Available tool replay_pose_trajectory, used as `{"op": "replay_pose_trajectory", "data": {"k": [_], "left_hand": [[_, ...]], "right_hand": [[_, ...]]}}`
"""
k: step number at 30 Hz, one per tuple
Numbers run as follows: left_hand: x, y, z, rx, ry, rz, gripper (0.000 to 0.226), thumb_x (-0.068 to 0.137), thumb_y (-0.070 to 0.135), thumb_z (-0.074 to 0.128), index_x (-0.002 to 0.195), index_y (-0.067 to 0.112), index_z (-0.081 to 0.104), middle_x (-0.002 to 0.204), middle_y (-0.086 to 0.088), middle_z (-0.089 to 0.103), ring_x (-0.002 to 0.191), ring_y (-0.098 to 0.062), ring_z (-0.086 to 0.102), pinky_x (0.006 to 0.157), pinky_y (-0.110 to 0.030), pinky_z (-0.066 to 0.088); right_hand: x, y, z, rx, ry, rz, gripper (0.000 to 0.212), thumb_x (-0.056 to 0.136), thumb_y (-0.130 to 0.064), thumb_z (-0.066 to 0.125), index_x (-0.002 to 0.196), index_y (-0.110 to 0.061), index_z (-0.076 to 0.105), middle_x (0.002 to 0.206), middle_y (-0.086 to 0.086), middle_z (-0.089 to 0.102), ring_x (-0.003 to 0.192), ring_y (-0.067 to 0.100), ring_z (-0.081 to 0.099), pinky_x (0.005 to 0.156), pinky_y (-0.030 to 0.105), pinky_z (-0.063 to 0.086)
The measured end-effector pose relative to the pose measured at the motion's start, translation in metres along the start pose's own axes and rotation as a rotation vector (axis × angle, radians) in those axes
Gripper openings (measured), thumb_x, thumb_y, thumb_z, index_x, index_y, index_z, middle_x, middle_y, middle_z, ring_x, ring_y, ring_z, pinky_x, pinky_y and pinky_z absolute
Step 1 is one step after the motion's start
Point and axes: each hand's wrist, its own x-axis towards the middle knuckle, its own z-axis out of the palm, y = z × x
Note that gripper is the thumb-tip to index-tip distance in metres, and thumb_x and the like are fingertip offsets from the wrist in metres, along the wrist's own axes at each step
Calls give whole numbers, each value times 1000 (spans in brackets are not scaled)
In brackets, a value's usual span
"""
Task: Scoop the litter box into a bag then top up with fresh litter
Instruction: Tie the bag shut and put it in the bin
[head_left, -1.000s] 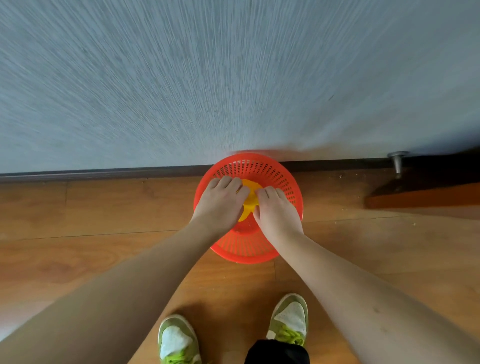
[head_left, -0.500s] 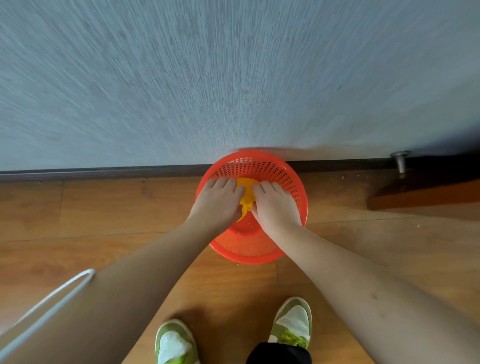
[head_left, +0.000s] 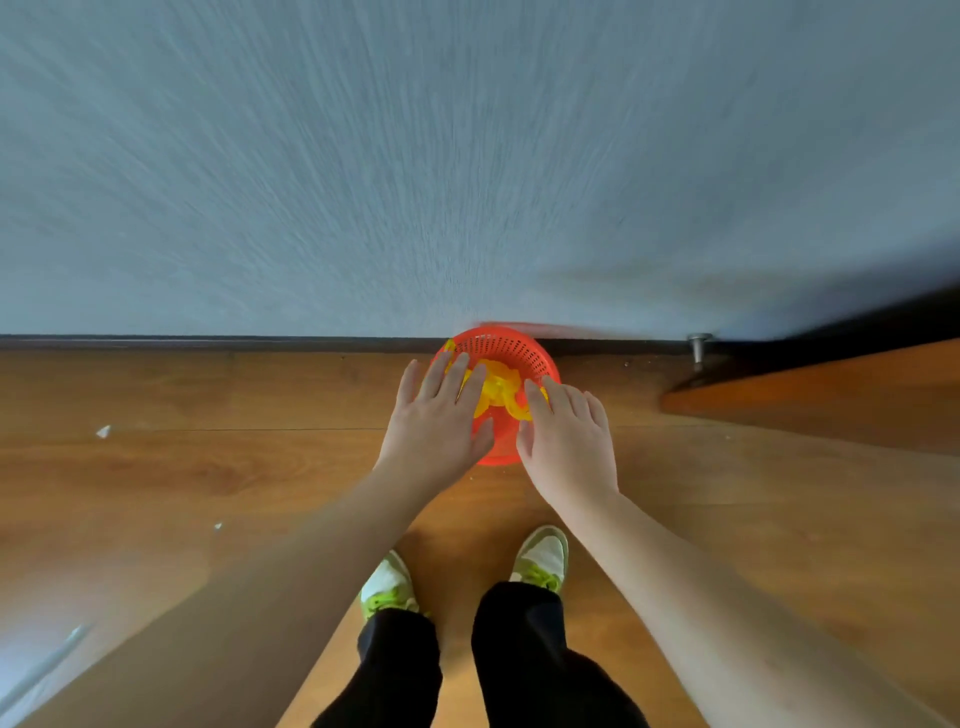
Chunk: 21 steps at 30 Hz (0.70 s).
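At centre frame both hands, left hand and right hand, hover fingers spread, holding nothing, over a round red perforated plastic basket on the wooden floor; a crumpled yellow thing lies inside.

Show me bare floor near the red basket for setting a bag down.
Left of the red basket, floor lies bare from skirting to left forearm, save small white scraps. Right side is narrower, bordered by the wooden edge and doorstop. Crowded: both hands, left and right, over basket.

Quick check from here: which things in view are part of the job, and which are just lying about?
Part of the job:
left hand, fingers straight
right hand, fingers straight
red perforated basket against the wall
yellow item inside it

Lying about:
metal door stop
white scraps on the floor
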Motion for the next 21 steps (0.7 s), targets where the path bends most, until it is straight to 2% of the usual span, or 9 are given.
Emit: {"op": "replay_pose_trajectory", "data": {"k": [6, 9, 12, 15, 17, 21], "left_hand": [[-57, 21, -159, -105, 35, -93, 64, 96, 53, 30, 150, 17, 31, 156, -7, 34, 148, -27, 21, 119, -52, 16], [-86, 32, -242, -159, 3, -134, 63, 97, 54, 33, 151, 22, 28, 159, -4, 28, 149, -25, 17, 120, -50, 14], [-121, 41, -320, -158, 24, -82, 64, 94, 57, 27, 150, 25, 30, 159, -2, 29, 149, -24, 20, 120, -50, 17], [-151, 50, -384, -130, 65, -23, 63, 94, 58, 23, 147, 26, 36, 155, -2, 36, 147, -25, 26, 118, -53, 19], [-171, 56, -417, -98, 79, 27, 60, 95, 59, 26, 142, 25, 44, 149, -3, 46, 142, -27, 37, 114, -55, 24], [-201, 68, -456, -47, 93, 107, 58, 94, 59, 32, 137, 24, 49, 143, -3, 53, 136, -28, 45, 111, -54, 26]], "right_hand": [[-46, -26, -154, 17, 18, 89, 48, 97, -37, 42, 139, -14, 45, 139, 8, 52, 128, 25, 48, 109, 44, 36], [-72, -41, -230, 26, -6, 53, 50, 98, -41, 36, 142, -17, 42, 141, 4, 50, 131, 20, 44, 113, 41, 31], [-96, -47, -299, 34, 47, 52, 50, 97, -42, 40, 140, -17, 44, 136, 2, 55, 128, 18, 49, 112, 38, 29], [-115, -53, -359, 23, 102, 90, 50, 94, -42, 43, 136, -16, 49, 131, 2, 59, 124, 18, 53, 108, 37, 36], [-134, -60, -394, 11, 91, 104, 49, 95, -43, 44, 137, -18, 49, 133, 0, 57, 125, 17, 51, 107, 36, 37], [-167, -74, -447, -27, 99, 124, 47, 96, -44, 45, 136, -20, 48, 135, -1, 55, 126, 17, 51, 107, 35, 38]]}}
